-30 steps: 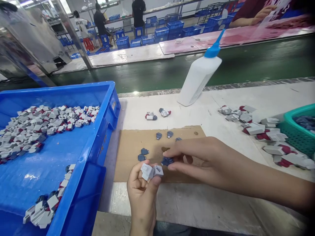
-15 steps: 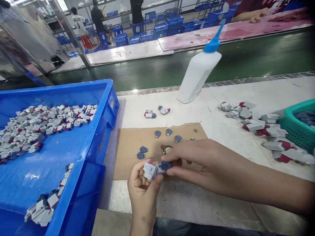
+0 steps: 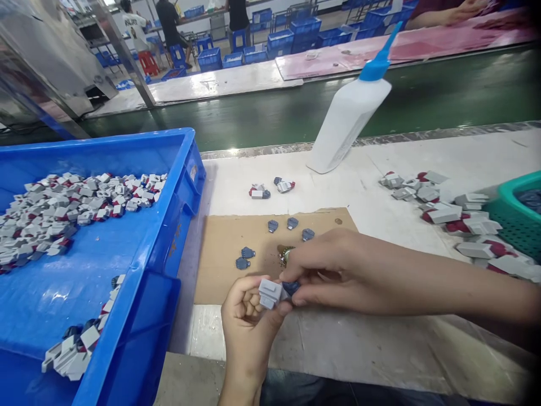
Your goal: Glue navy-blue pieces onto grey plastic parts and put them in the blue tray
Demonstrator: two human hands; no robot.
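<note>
My left hand (image 3: 251,316) pinches a light grey blocky plastic part (image 3: 269,293) between thumb and fingers, over the near edge of a cardboard sheet (image 3: 220,287). From the right, my right hand (image 3: 329,268) grips a small dark blue fist-shaped piece (image 3: 290,287) and holds it against the grey part's right end. Whether the two are joined, I cannot tell. Just behind my right fingertips a bottle cap (image 3: 284,255) lies on the cardboard, partly covered. Several more dark blue pieces (image 3: 242,263) are spread about on the sheet.
A blue crate (image 3: 127,316) full of grey and red parts stands at left. A white bottle with a blue nozzle (image 3: 350,121) stands tilted in view beyond the cardboard. Grey-red parts (image 3: 442,214) and a green basket (image 3: 507,211) are at right. A green conveyor belt (image 3: 253,127) runs behind.
Both hands have shifted slightly right with the grey part and blue piece, still held together. The right fingers have closed in around the blue piece. The camera view has moved a little.
</note>
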